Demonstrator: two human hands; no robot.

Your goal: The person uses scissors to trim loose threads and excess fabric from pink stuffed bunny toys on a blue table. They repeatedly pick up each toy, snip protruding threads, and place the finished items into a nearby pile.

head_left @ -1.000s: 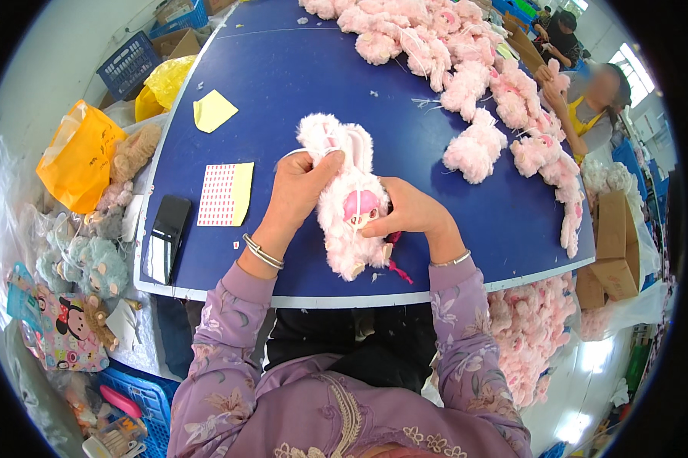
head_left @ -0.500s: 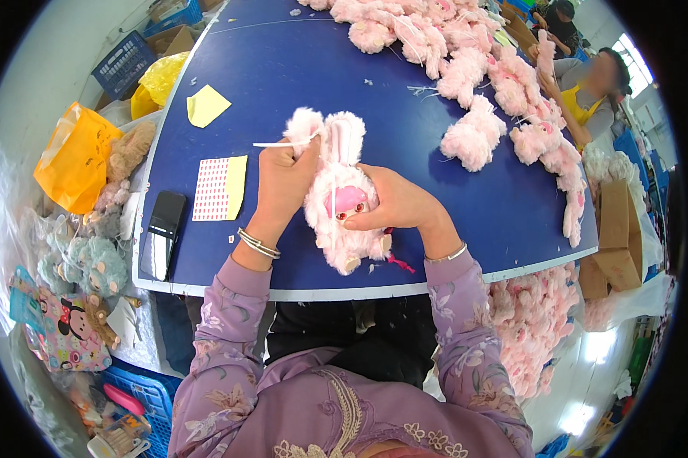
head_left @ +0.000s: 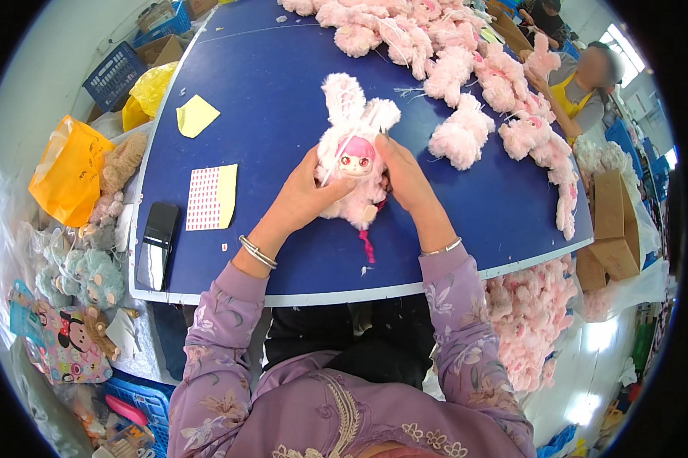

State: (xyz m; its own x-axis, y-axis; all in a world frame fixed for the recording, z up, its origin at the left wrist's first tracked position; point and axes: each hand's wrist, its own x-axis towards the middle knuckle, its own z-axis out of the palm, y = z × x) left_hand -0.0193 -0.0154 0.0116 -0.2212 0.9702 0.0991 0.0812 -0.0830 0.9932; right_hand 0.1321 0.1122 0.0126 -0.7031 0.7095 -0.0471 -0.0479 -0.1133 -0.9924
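1) The doll (head_left: 358,202), pink and plush with long ears, is held in both hands above the near middle of the blue table (head_left: 283,114), upright with its face toward the person
2) The left hand (head_left: 307,197) grips its left side in the picture, thumb laid across the front just below the face, the other fingers mostly hidden behind the fur
3) The right hand (head_left: 406,177) is closed on the opposite side, thumb at the edge of the hood beside the face, the other fingers largely out of sight behind
4) A thin white strip (head_left: 348,142) runs over the hood, and a bright pink cord (head_left: 368,248) hangs from the doll's lower end
5) Left of the hands lie a sticker sheet (head_left: 203,200) with rows of red marks, a yellow paper (head_left: 198,116) beyond it, and a dark phone (head_left: 158,246) near the table's left edge
6) To the right, one plush toy (head_left: 463,139) lies just beside a long pile (head_left: 405,37) of pink ones reaching along the far and right sides
7) Past the pile, a co-worker (head_left: 584,99) in a yellow apron has a hand at a pink toy, near a cardboard box (head_left: 616,225)
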